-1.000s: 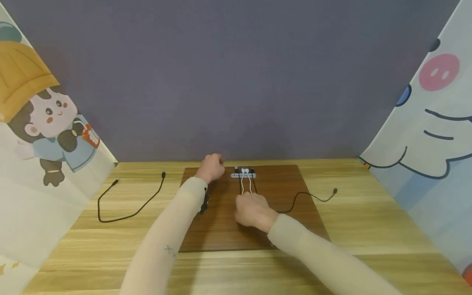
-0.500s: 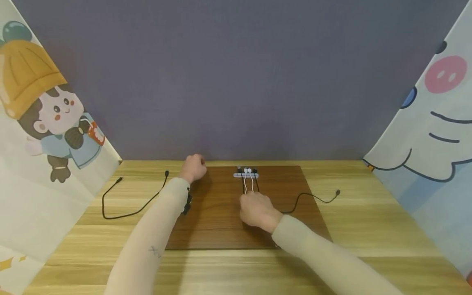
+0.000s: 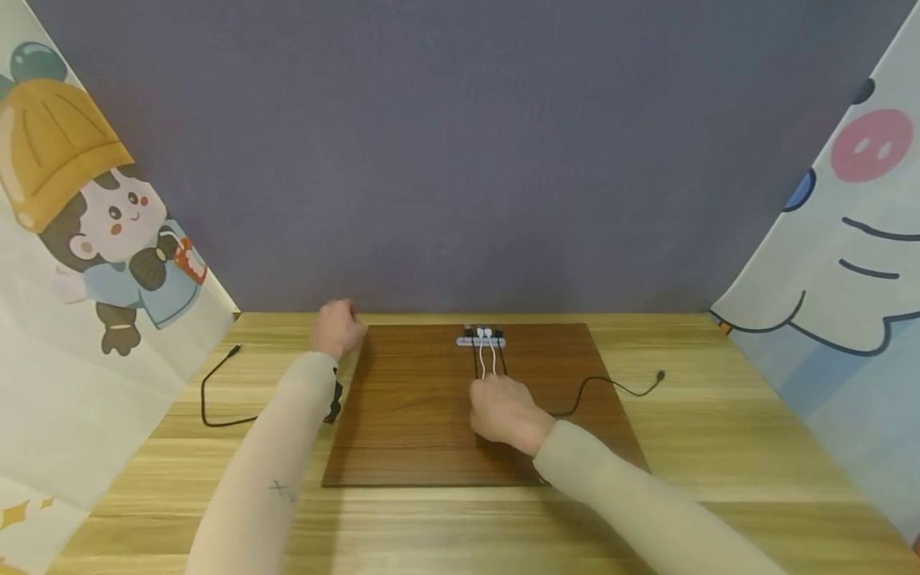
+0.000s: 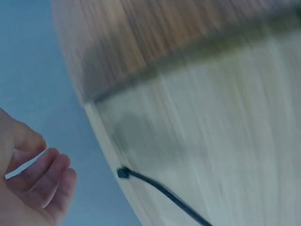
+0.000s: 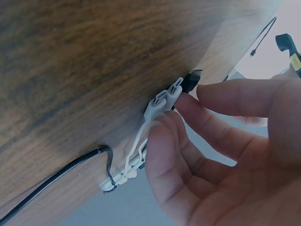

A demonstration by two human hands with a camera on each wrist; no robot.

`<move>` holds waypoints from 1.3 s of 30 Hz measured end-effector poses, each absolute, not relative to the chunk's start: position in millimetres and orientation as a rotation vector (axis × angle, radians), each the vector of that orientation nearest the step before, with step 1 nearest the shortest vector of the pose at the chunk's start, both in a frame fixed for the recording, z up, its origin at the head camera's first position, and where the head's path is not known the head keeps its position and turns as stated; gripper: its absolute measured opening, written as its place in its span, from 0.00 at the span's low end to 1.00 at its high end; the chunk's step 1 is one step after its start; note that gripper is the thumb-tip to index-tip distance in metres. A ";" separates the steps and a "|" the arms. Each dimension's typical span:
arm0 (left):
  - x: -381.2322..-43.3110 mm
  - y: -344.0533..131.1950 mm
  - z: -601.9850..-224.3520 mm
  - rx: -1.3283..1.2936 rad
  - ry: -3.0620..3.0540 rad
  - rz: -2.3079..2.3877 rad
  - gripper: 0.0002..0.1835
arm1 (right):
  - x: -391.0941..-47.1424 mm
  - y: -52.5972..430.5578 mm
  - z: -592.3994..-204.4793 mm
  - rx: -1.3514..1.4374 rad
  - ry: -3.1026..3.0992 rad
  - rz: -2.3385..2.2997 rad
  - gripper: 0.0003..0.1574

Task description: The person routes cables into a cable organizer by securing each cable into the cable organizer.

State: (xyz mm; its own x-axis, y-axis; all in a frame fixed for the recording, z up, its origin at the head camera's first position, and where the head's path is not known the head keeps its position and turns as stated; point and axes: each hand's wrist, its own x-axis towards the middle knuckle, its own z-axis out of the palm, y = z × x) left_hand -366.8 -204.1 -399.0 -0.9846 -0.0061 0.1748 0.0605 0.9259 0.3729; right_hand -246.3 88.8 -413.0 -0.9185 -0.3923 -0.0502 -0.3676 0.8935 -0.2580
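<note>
In the head view my right hand (image 3: 506,409) is over the brown board, below a pale cable-holder strip (image 3: 463,343). The right wrist view shows its thumb and fingers pinching two white cable plugs (image 5: 157,104) and a black cable plug (image 5: 190,82), side by side. My left hand (image 3: 336,329) hovers beyond the board's left edge. Its fingers (image 4: 63,188) are loosely curled with nothing between them. Near it, a black cable's plug (image 4: 123,173) lies by the table's far edge; in the head view the left arm hides that end.
The brown board (image 3: 402,447) lies on the light wooden table (image 3: 719,447). The left black cable (image 3: 204,399) bends in a U shape. Another black cable (image 3: 582,387) runs right from under my right hand. A grey panel (image 3: 460,160) stands behind.
My left hand has moved left across the board and off its edge, so the arm now covers one end of the left cable. My right hand keeps its grip in about the same place.
</note>
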 end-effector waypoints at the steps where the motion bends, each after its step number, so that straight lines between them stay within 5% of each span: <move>1: -366.6 -208.0 -399.8 -0.056 -2.905 -0.531 0.18 | -246.3 89.2 -413.0 -0.596 2.958 -0.377 0.13; 18: -356.5 -237.9 -412.4 0.058 -3.183 -0.484 0.30 | -243.7 93.8 -414.7 -0.604 2.927 -0.422 0.14; 39: -360.9 -244.5 -421.8 -0.054 -3.127 -0.373 0.16 | -244.2 94.6 -413.6 -0.614 2.899 -0.441 0.12</move>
State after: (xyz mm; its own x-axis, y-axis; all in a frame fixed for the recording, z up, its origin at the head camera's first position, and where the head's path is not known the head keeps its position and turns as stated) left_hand -360.9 -244.5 -421.8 -0.9994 0.0351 -0.0039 0.0332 0.9713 0.2356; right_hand -244.2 94.6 -413.6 -0.9058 -0.4160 -0.0803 -0.3733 0.8733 -0.3131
